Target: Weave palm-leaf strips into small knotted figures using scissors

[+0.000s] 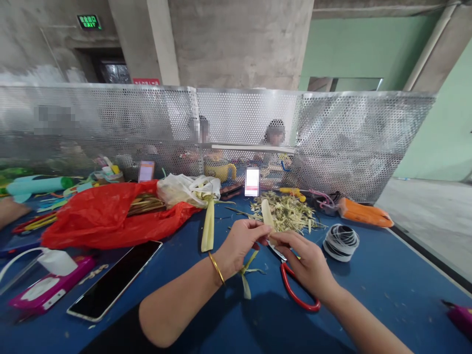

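My left hand (241, 243), a gold bangle on its wrist, pinches the base of a pale yellow-green palm leaf strip (267, 214) that sticks up between both hands. Thin leaf ends (246, 275) hang below it onto the table. My right hand (308, 263) is closed on the same strip from the right. Red-handled scissors (295, 290) lie under my right hand; whether the fingers also hold them I cannot tell. Both hands hover just above the blue table (368, 285).
A heap of leaf trimmings (287, 211) lies behind the hands, a coil of black-and-white band (341, 241) to the right. To the left are a loose leaf strip (208, 226), a red plastic bag (106, 216), a white bag (188, 189) and a phone (116, 280). A perforated metal screen (236, 128) separates other people.
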